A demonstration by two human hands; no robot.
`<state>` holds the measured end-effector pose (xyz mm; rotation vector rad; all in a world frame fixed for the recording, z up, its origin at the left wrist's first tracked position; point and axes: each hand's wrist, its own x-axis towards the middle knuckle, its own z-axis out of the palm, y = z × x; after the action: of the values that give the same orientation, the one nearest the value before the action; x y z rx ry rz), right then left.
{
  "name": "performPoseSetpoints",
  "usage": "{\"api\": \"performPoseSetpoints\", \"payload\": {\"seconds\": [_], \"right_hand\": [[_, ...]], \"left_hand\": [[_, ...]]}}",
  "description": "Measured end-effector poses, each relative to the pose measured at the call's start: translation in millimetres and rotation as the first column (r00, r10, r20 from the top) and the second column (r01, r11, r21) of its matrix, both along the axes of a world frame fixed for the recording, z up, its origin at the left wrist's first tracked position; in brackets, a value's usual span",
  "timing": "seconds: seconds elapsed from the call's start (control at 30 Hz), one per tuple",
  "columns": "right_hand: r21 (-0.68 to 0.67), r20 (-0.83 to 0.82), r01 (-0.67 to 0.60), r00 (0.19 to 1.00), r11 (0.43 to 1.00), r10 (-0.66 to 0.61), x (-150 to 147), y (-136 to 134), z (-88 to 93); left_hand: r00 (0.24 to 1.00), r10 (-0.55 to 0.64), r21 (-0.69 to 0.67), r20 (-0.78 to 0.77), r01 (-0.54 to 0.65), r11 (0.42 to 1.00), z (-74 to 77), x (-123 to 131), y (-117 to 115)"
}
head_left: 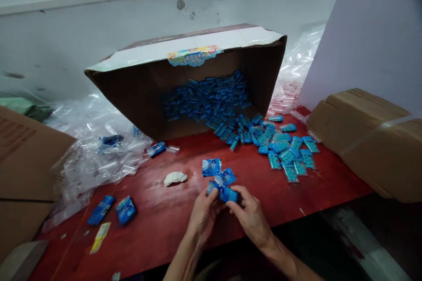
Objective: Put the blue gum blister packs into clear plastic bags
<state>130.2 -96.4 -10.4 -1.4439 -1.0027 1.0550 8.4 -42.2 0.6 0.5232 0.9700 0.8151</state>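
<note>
Near the table's front edge, both my hands hold one small blue-capped box in a printed blue sleeve (224, 192). My left hand (206, 208) is closed on its left end, the thumb on top. Fingers of my right hand (248, 210) pinch the right end, by the blue cap. Just beyond lie two flat printed blue sleeves (211, 167), the nearer one partly behind the held box. To the right is a loose pile of clear boxes with blue caps and teal pellets (288, 155). A crumpled white lump (175, 178) rests left of the sleeves.
A large carton (112, 96) lies on its side at the back, with many blue boxes spilling out. Clear plastic pieces (108, 162) heap up at left. Two blue packs (125, 210) and a yellow-white strip (100, 237) lie front left. A brown carton (372, 140) stands at right.
</note>
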Motion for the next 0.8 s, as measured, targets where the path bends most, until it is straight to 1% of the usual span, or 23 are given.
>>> {"api": "performPoseSetpoints", "payload": {"seconds": [0.03,0.07,0.1,0.13,0.2,0.23,0.27,0.3,0.33,0.43,0.5,0.57,0.63,0.7,0.8], "right_hand": [[0.01,0.005,-0.021,1.0,1.0,0.021,-1.0,-0.1,0.0],[0.001,-0.041,-0.051,0.998,0.999,0.051,-0.6,0.9,-0.1],[-0.016,-0.13,-0.1,0.987,0.995,0.097,1.0,2.8,-0.5],[-0.028,-0.244,-0.167,0.957,0.986,0.156,3.8,5.4,-1.3],[-0.006,-0.452,-0.315,0.848,0.949,0.278,11.6,11.1,-3.7],[0.017,-0.515,-0.373,0.792,0.928,0.328,15.7,13.6,-5.0],[0.036,-0.545,-0.415,0.755,0.909,0.366,19.5,15.6,-6.1],[0.045,-0.552,-0.439,0.738,0.897,0.389,22.8,17.0,-6.8],[0.046,-0.542,-0.453,0.737,0.89,0.403,25.5,18.1,-6.9],[0.034,-0.477,-0.468,0.769,0.883,0.426,30.0,19.5,-3.3],[0.032,-0.445,-0.481,0.778,0.876,0.444,30.7,20.1,1.0],[0.046,-0.416,-0.473,0.792,0.88,0.448,29.8,20.5,4.0],[0.065,-0.369,-0.431,0.828,0.9,0.423,27.8,20.2,3.4],[0.085,-0.317,-0.373,0.869,0.924,0.38,24.6,18.9,-0.8],[0.092,-0.277,-0.319,0.902,0.943,0.332,17.8,15.5,-10.5]], "left_hand": [[1.0,0.002,-0.037,0.016,-0.001,0.999,1.0,0.1,-1.2],[1.0,-0.005,-0.065,0.03,0.007,0.998,1.5,-0.4,-1.9],[0.999,-0.022,-0.081,0.044,0.026,0.996,1.8,-1.6,-2.0],[0.997,-0.048,-0.085,0.061,0.053,0.995,2.2,-3.1,-1.6],[0.988,-0.104,-0.077,0.111,0.113,0.991,4.0,-6.3,0.2],[0.982,-0.126,-0.07,0.143,0.137,0.988,5.4,-7.6,1.4],[0.974,-0.143,-0.059,0.177,0.156,0.986,7.2,-8.8,2.6],[0.965,-0.161,-0.045,0.209,0.174,0.984,9.0,-9.7,3.6],[0.954,-0.182,-0.027,0.237,0.194,0.981,10.7,-10.3,4.4],[0.928,-0.248,0.018,0.277,0.253,0.967,12.9,-10.8,4.8],[0.93,-0.247,0.035,0.272,0.247,0.968,11.0,-9.6,3.2],[0.947,-0.194,0.043,0.254,0.189,0.981,7.5,-7.0,0.1],[0.962,-0.124,0.047,0.243,0.116,0.992,4.2,-3.4,-4.1],[0.972,-0.069,0.034,0.226,0.063,0.997,2.7,0.5,-8.7],[0.984,-0.01,0.026,0.177,0.006,1.0,4.6,6.5,-14.7]]}}
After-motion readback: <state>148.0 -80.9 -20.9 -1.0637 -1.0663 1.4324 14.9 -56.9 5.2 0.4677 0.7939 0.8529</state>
